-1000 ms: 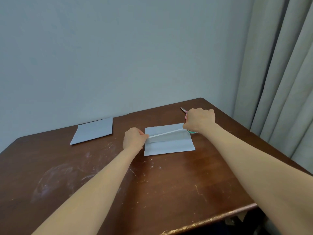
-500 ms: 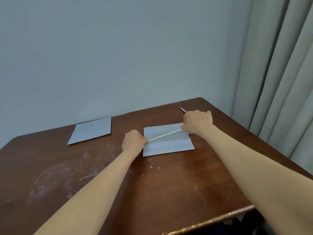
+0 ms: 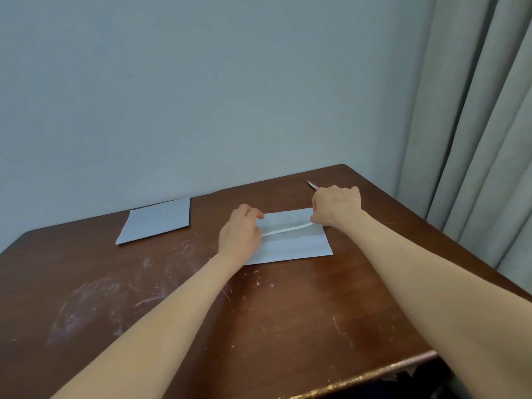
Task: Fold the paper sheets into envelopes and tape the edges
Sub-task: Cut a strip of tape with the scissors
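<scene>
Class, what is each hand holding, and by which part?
A white tape strip across the folded paper: right hand holds its right end; left hand is at its left end, grip hidden.

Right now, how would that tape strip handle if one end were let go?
Probably floppy: the tape strip is thin, spanning left hand to right hand. Likely very light. It may stick to the folded sheet underneath.

Tape strip between left hand and right hand, across folded paper on table.
</scene>
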The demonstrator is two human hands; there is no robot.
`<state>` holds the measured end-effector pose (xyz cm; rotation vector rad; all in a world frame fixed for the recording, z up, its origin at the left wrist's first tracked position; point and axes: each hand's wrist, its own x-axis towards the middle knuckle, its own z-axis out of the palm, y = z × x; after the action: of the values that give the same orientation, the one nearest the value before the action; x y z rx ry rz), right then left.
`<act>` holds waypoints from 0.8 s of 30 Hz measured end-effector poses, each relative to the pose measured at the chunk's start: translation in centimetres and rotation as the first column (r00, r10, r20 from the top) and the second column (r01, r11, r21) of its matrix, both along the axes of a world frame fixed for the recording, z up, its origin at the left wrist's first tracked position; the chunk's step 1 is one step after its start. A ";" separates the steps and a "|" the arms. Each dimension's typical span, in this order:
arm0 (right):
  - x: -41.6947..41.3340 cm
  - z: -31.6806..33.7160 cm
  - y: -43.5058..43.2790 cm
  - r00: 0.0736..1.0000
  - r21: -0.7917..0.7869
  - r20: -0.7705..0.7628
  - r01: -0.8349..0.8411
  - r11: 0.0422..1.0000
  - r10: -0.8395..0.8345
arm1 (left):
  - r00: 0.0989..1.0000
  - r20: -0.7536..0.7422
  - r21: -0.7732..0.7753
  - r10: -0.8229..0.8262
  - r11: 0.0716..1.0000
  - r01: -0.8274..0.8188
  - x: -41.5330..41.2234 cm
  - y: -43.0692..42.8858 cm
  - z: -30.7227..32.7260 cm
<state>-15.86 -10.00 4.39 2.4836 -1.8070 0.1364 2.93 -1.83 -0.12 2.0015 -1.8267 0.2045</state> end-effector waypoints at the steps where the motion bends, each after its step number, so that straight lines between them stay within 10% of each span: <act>1: 0.0 0.0 -0.1 1.000 0.001 -0.008 0.001 1.000 -0.001 | 0.992 0.041 0.005 -0.118 0.993 0.118 -0.7 -0.1 0.0; 8: 0.3 0.0 -0.4 0.998 0.031 -0.057 -0.003 1.000 0.005 | 0.896 0.105 0.497 -0.432 0.803 0.329 -3.2 -0.9 -1.0; 24: -0.1 -0.6 -1.1 0.988 0.005 -0.152 0.034 0.999 -0.033 | 0.887 0.151 0.546 -0.437 0.785 0.293 -3.4 -1.0 -0.5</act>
<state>-16.00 -11.11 3.80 2.3946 -1.7890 -0.0611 -0.44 -2.78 -0.65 1.9394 -2.6377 -0.1563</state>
